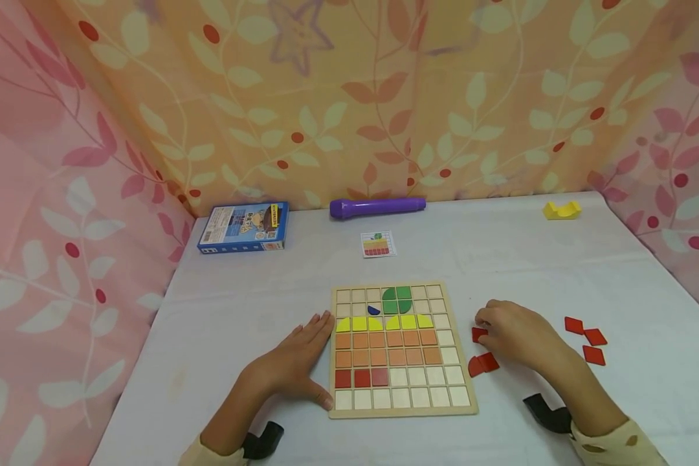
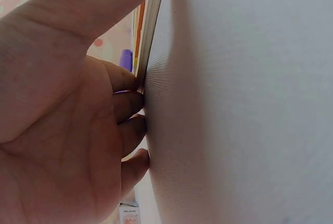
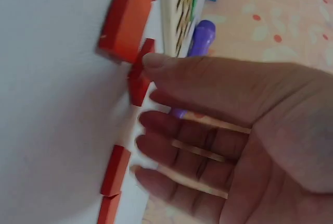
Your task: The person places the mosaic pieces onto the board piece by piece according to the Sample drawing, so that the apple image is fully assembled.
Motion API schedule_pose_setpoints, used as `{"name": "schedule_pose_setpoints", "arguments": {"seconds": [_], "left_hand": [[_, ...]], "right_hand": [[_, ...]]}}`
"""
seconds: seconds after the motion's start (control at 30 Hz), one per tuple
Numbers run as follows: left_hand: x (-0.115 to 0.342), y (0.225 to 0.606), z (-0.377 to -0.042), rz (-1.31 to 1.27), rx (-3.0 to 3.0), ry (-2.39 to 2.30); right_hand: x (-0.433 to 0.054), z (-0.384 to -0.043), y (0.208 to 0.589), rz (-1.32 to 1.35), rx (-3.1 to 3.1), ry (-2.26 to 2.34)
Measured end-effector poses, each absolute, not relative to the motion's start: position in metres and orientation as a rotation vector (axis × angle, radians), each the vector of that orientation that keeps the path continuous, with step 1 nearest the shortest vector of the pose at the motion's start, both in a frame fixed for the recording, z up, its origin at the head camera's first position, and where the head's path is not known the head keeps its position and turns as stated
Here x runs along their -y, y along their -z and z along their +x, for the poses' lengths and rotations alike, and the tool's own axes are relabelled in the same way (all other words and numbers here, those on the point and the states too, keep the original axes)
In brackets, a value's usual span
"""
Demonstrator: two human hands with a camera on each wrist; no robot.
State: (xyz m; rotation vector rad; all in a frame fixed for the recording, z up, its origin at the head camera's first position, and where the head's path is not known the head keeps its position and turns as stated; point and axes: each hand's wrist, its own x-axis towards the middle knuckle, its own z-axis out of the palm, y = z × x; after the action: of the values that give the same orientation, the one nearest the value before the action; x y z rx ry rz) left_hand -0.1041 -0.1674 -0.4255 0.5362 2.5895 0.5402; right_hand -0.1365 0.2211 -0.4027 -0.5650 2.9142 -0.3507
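My left hand [image 1: 291,359] rests against the left edge of a wooden grid board [image 1: 404,411], thumb and fingers spread along it. The board carries green tiles [image 1: 397,300], yellow tiles [image 1: 375,323], orange tiles [image 1: 378,348] and a short row of red square tiles [image 1: 362,378] at its left. A small dark blue piece [image 1: 374,310] lies near the upper middle. To the board's right, my right hand [image 1: 515,333] pinches a red tile [image 1: 479,334] at the table between thumb and finger. The thumb [image 3: 161,62] touches red in the right wrist view; the palm hides part of the grip.
More red pieces [image 1: 483,364] lie just below my right hand, and several red tiles [image 1: 594,336] to its right. Behind the board are a pattern card [image 1: 378,244], a purple microphone-like stick [image 1: 378,207], a blue box [image 1: 244,228] and a yellow curved block [image 1: 562,210].
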Motion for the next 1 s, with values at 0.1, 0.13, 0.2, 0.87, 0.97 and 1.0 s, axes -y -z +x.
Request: {"name": "schedule_pose_setpoints", "arguments": {"seconds": [0.1,0.13,0.2,0.87,0.97,1.0], "left_hand": [[0.168,0.427,-0.105,0.543,-2.59,-0.534],[0.168,0.427,-0.105,0.545,-2.59,-0.531],[0.168,0.427,-0.105,0.544,-2.589,-0.525],[0.168,0.424,-0.105,0.525,-2.584,-0.538],[0.168,0.425,-0.105,0.512,-2.578,-0.557],[0.168,0.425,-0.105,0.513,-2.576,-0.559]], "right_hand": [[-0.221,-0.137,0.406,-0.598,-2.889,0.371],[-0.221,-0.138,0.407,-0.605,-2.882,0.378],[-0.22,-0.138,0.408,-0.608,-2.879,0.375],[-0.161,-0.101,0.405,-1.067,-2.82,0.413],[-0.149,-0.097,0.406,-1.105,-2.808,0.406],[-0.144,-0.096,0.406,-1.109,-2.8,0.41]]}}
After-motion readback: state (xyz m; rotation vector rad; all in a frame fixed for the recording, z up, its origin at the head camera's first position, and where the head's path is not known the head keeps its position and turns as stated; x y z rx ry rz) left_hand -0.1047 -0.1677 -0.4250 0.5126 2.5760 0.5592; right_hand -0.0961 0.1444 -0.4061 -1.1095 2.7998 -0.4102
